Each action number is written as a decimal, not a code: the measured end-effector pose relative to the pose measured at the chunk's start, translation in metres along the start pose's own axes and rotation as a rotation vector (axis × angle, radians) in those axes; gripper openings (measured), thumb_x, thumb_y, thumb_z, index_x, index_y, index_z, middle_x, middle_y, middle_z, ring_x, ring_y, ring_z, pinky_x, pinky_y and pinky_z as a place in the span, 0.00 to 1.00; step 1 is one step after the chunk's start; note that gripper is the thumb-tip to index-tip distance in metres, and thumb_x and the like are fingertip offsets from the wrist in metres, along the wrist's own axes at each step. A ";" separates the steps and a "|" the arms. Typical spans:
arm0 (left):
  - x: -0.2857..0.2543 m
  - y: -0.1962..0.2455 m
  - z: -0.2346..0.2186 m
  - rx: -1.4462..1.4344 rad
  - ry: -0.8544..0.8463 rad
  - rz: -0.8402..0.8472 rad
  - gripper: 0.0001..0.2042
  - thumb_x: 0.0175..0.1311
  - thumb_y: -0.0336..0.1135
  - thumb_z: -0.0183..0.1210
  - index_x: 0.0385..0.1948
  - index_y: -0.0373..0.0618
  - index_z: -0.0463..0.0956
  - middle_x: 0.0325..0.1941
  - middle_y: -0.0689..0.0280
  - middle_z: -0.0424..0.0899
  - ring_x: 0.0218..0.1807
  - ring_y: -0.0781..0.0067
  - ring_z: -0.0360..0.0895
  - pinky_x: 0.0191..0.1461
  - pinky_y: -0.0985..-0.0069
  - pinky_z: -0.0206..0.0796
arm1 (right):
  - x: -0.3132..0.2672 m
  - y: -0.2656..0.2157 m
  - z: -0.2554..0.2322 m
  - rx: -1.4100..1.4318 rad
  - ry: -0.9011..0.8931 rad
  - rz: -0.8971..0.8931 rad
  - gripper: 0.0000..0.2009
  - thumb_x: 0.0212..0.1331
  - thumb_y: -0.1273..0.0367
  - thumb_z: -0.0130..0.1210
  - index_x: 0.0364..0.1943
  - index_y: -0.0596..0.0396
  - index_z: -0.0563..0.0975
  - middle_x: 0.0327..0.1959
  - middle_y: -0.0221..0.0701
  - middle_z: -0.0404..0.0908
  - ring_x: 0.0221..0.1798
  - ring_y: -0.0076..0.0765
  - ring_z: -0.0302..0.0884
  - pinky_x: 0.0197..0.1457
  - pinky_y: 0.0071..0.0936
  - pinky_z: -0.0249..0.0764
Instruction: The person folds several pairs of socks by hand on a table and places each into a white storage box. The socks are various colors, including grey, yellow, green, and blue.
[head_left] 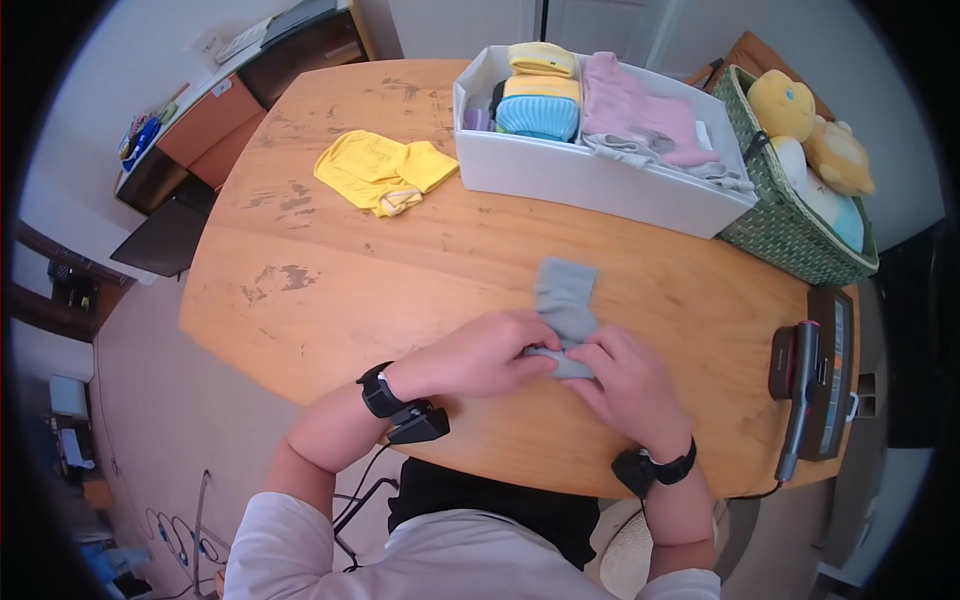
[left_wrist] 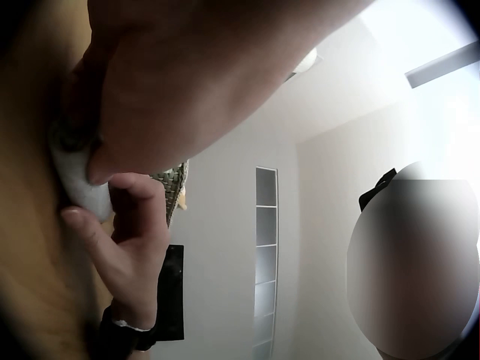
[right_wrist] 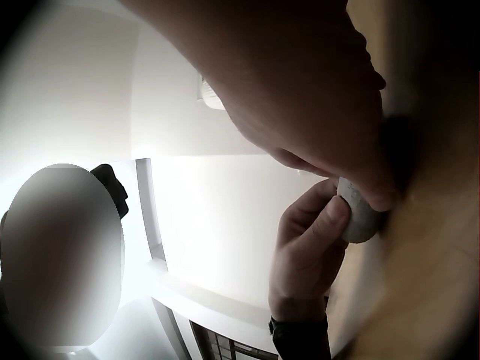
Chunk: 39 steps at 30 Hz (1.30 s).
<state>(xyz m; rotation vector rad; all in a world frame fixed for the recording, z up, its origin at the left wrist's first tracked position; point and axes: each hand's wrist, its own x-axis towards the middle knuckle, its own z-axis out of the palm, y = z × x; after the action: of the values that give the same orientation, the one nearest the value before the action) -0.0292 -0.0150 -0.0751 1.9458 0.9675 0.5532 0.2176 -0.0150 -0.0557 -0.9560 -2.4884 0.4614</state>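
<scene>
A grey sock (head_left: 567, 300) lies on the wooden table in front of me, its far end flat and its near end rolled into a thick bundle. My left hand (head_left: 487, 352) pinches the left side of that roll between thumb and fingers. From the right, my right hand (head_left: 632, 378) grips the same roll, fingertips close to those of the left. In the left wrist view the rolled part of the sock (left_wrist: 84, 184) shows between both hands. The right wrist view shows the roll (right_wrist: 361, 217) too, partly covered by fingers.
A crumpled yellow garment (head_left: 375, 170) lies at the back left of the table (head_left: 350, 290). Behind the sock stands a white box (head_left: 600, 185) of folded clothes. Beside it, a green woven basket (head_left: 790, 235) holds plush toys. A dark device with a handle (head_left: 800, 390) sits at the right edge.
</scene>
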 end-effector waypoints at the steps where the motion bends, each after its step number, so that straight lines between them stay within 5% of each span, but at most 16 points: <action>1: 0.000 -0.004 0.003 0.018 0.045 0.008 0.11 0.68 0.33 0.66 0.48 0.42 0.81 0.43 0.57 0.80 0.37 0.54 0.80 0.43 0.65 0.74 | -0.002 0.003 0.004 0.017 0.013 0.002 0.13 0.55 0.69 0.69 0.43 0.53 0.80 0.40 0.35 0.78 0.44 0.46 0.80 0.45 0.39 0.77; 6: 0.001 0.016 0.003 0.153 0.123 -0.041 0.14 0.65 0.34 0.68 0.49 0.42 0.81 0.45 0.55 0.81 0.40 0.53 0.82 0.44 0.65 0.75 | -0.008 0.014 0.011 0.083 0.044 0.073 0.13 0.58 0.67 0.68 0.44 0.53 0.80 0.41 0.37 0.78 0.44 0.49 0.81 0.47 0.41 0.78; 9: 0.003 0.015 0.005 0.354 0.215 0.227 0.16 0.63 0.34 0.70 0.50 0.41 0.81 0.47 0.54 0.82 0.41 0.52 0.82 0.45 0.64 0.76 | -0.010 0.017 0.012 0.163 0.035 0.112 0.12 0.60 0.66 0.67 0.44 0.54 0.80 0.42 0.38 0.79 0.44 0.51 0.82 0.47 0.42 0.78; 23: 0.004 0.017 0.000 0.143 0.129 -0.096 0.17 0.64 0.35 0.70 0.52 0.40 0.80 0.43 0.54 0.81 0.43 0.52 0.82 0.45 0.63 0.75 | -0.007 0.013 0.009 0.102 0.065 0.042 0.17 0.57 0.69 0.69 0.50 0.55 0.80 0.45 0.36 0.78 0.45 0.48 0.82 0.48 0.41 0.79; 27: 0.006 0.021 0.002 0.331 0.196 0.087 0.19 0.63 0.35 0.71 0.53 0.41 0.80 0.43 0.54 0.81 0.44 0.52 0.82 0.45 0.63 0.76 | -0.009 0.015 0.009 0.126 0.069 0.071 0.17 0.58 0.68 0.68 0.51 0.55 0.80 0.45 0.37 0.78 0.45 0.48 0.82 0.48 0.42 0.79; 39: 0.002 0.017 0.000 0.198 0.117 -0.025 0.18 0.64 0.33 0.70 0.53 0.39 0.80 0.47 0.53 0.80 0.43 0.51 0.83 0.47 0.65 0.77 | -0.007 0.015 0.014 0.110 0.083 0.042 0.19 0.56 0.68 0.70 0.51 0.56 0.80 0.44 0.37 0.77 0.45 0.48 0.81 0.48 0.41 0.78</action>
<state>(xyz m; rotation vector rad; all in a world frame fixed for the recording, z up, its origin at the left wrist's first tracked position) -0.0205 -0.0186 -0.0608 2.0916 1.1562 0.5810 0.2233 -0.0107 -0.0763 -0.9654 -2.3473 0.5543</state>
